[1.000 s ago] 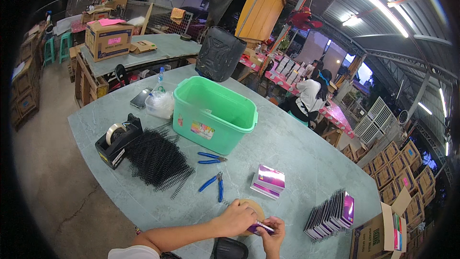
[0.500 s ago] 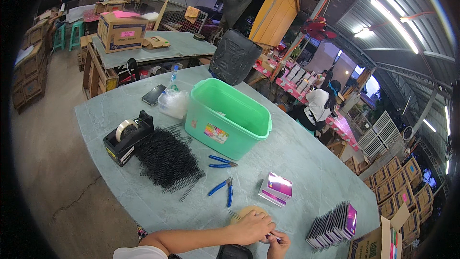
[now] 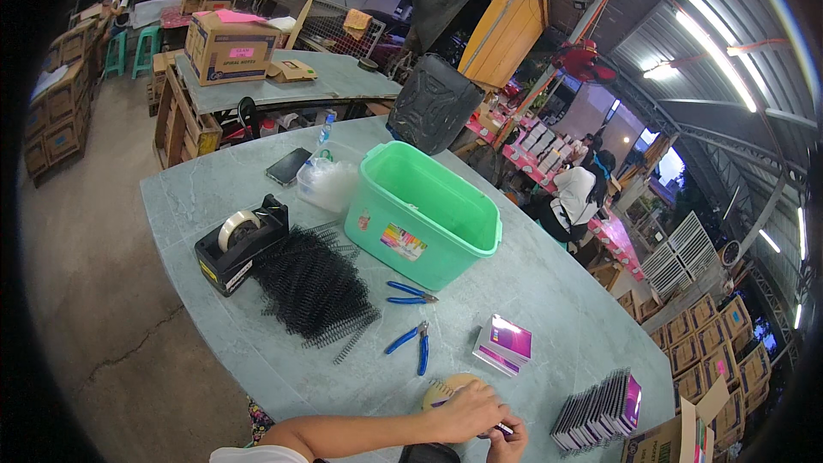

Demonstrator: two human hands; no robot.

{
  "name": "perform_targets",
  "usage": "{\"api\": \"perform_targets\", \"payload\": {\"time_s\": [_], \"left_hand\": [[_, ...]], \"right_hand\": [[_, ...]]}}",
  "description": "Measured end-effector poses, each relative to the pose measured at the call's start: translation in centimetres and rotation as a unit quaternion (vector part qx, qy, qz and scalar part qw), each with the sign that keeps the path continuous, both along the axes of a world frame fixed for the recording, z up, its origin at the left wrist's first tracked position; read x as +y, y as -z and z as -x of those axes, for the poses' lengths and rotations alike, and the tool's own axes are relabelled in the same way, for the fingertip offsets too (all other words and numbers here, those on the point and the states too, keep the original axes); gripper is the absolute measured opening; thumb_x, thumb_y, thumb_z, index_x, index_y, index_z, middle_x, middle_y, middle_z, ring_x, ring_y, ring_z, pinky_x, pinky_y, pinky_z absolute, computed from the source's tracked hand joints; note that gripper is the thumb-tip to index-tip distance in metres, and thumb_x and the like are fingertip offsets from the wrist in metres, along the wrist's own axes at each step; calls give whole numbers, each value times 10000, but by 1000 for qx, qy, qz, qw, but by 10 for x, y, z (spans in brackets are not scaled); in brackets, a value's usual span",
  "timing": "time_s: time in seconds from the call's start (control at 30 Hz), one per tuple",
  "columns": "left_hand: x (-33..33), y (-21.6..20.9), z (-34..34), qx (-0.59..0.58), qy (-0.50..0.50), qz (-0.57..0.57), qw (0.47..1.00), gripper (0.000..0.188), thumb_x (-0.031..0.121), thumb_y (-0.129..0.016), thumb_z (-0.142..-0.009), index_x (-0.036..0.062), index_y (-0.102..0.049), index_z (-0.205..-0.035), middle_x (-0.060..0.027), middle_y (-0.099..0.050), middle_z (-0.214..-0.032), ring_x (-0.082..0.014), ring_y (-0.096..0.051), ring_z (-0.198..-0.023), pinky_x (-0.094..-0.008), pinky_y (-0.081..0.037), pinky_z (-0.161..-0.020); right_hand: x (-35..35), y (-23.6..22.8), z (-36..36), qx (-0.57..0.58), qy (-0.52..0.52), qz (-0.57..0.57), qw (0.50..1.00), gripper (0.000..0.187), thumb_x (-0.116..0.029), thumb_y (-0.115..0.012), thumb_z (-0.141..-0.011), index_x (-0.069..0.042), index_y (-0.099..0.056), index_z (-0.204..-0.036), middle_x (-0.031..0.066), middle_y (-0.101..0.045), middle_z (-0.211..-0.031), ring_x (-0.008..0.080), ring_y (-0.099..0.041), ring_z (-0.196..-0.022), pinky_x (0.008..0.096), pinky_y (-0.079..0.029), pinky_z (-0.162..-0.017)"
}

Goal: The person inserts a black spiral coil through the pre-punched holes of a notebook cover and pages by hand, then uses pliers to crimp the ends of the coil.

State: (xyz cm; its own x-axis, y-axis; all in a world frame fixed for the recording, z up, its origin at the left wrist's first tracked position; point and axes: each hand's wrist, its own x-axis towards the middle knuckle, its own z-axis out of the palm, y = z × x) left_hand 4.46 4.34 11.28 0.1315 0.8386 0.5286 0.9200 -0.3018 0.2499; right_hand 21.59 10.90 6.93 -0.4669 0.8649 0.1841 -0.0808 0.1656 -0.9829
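Low in the head view, my left hand (image 3: 470,412) bends closed over the near end of a thin black spiral coil (image 3: 442,388); its fingertips are partly hidden. Touching it, my right hand (image 3: 509,440) pinches a small dark-edged notebook (image 3: 495,430), mostly covered by the fingers. Under the left hand lies a round tan object (image 3: 433,395). Two blue-handled cutters (image 3: 422,348) (image 3: 411,293) rest just beyond. To their left spreads a heap of black spiral coils (image 3: 313,287). A short stack of purple-covered notebooks (image 3: 503,345) stands ahead of my right hand.
A green plastic tub (image 3: 424,214) stands mid-table, beside a black tape dispenser (image 3: 244,244), a phone (image 3: 289,167) and a clear bag (image 3: 330,184). At right are a row of spiral-bound notebooks (image 3: 600,411) and an open carton (image 3: 669,443). A person (image 3: 576,197) sits farther off.
The whole scene has shifted slightly to the right in the picture as the view turned. Both hands stay together at the notebook, with small finger movements.
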Motion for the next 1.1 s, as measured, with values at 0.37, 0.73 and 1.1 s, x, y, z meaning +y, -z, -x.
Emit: {"api": "perform_targets", "payload": {"time_s": [0.37, 0.73, 1.1], "left_hand": [[0, 2, 1, -33, 13, -46, 998, 218, 215, -573, -794, 81, -583, -965, -52, -619, -897, -213, -610, -870, -348, -440, -737], [0, 0, -2, -32, -9, -16, 999, 174, 192, -571, -785, 100, -592, -932, -47, -607, -906, -201, -572, -946, -319, -405, -778], [2, 7, 1, -57, -8, 47, 997, 176, 232, -581, -805, 102, -600, -921, -47, -593, -896, -229, -555, -944, -377, -392, -794]], "right_hand": [[12, 15, -2, -41, 19, -9, 999, 207, -86, -642, -848, 38, -609, -1010, 77, -653, -791, 131, -596, -670, 254, -500, -657], [11, 14, -6, -33, 26, -84, 996, 202, 7, -630, -829, 3, -625, -1031, 97, -625, -1017, 161, -583, -932, 281, -492, -831], [23, 7, 5, -86, -30, -12, 996, 215, 7, -670, -778, 44, -645, -988, 80, -655, -940, 124, -606, -814, 261, -497, -748]]}}
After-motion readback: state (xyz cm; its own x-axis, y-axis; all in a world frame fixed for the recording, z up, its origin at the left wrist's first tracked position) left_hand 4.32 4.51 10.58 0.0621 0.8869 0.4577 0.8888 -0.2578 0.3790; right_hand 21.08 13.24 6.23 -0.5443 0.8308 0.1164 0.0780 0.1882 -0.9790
